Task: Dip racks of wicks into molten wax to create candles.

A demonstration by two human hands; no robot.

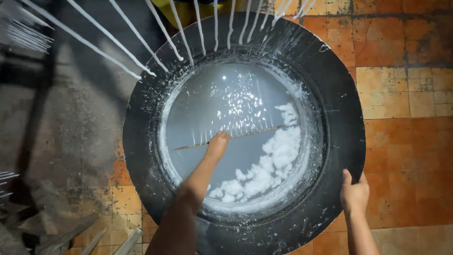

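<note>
Right hand (355, 192) clamps the basin rim (330, 85) at four o'clock; left hand (217, 144) pinches the stick (255, 132) — wet wax could loosen either grip.

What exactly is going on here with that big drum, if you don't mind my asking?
A person leans over a wide round black drum filled with pale, milky liquid. The left hand holds a thin wooden stick level over the liquid, beside floating white lumps. The right hand grips the drum's rim. White-coated strands hang in a row above the drum's far edge.
</note>
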